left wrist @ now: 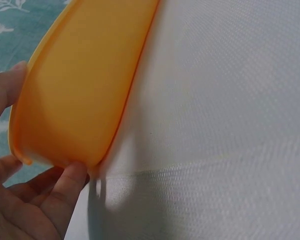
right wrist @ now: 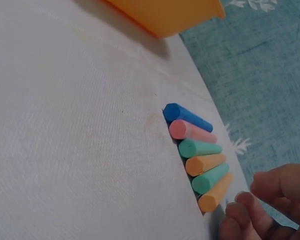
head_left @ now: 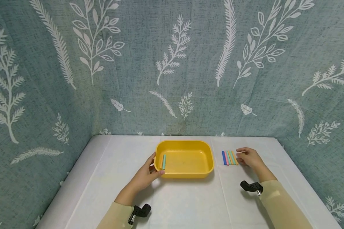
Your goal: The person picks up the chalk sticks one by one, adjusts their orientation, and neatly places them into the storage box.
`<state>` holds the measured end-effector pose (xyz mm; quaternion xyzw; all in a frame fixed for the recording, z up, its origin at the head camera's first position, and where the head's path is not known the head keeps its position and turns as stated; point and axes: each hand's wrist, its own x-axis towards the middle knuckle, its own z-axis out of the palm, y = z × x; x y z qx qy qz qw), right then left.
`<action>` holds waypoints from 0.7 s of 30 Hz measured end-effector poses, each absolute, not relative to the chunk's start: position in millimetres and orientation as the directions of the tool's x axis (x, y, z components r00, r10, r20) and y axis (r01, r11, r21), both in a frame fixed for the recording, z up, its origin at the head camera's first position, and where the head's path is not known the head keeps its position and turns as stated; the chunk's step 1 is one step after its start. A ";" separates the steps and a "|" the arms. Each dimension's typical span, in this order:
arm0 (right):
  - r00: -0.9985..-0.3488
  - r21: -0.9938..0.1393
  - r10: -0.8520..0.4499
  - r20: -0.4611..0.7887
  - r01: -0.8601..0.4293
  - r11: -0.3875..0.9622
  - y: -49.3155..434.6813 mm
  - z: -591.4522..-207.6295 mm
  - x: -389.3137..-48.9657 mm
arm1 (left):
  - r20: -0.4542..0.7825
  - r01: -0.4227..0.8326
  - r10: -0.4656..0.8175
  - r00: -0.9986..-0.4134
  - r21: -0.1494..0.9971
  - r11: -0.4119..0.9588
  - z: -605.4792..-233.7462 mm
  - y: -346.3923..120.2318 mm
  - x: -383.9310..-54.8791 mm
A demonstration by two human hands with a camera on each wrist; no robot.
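A yellow plastic basin (head_left: 186,175) stands on the white table. My left hand (head_left: 145,174) grips it at its left end, thumb at the near corner and fingers along the side wall. Inside, against that end, lie a green chalk stick (head_left: 164,161) and an orange one (head_left: 161,163). To the right of the basin, several chalk sticks lie side by side in a row: blue (right wrist: 187,117), pink (right wrist: 192,131), green and orange. Beside the row's right end is my right hand (head_left: 248,157), fingers loosely bent near the last orange chalk (right wrist: 215,193), holding nothing.
White cloth (head_left: 189,203) covers the table. A teal curtain with white leaf prints (head_left: 137,79) hangs behind it and at both sides. Black camera mounts (head_left: 141,210) sit at both wrists, over the sleeves' cuffs.
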<state>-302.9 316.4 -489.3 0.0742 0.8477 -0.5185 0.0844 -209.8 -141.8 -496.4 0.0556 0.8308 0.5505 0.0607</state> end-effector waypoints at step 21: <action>-0.944 -0.705 -0.111 -0.311 0.150 0.693 309.7 -486.3 -316.5 | -0.027 0.029 0.152 -0.988 0.934 0.356 -491.2 -139.1 -206.0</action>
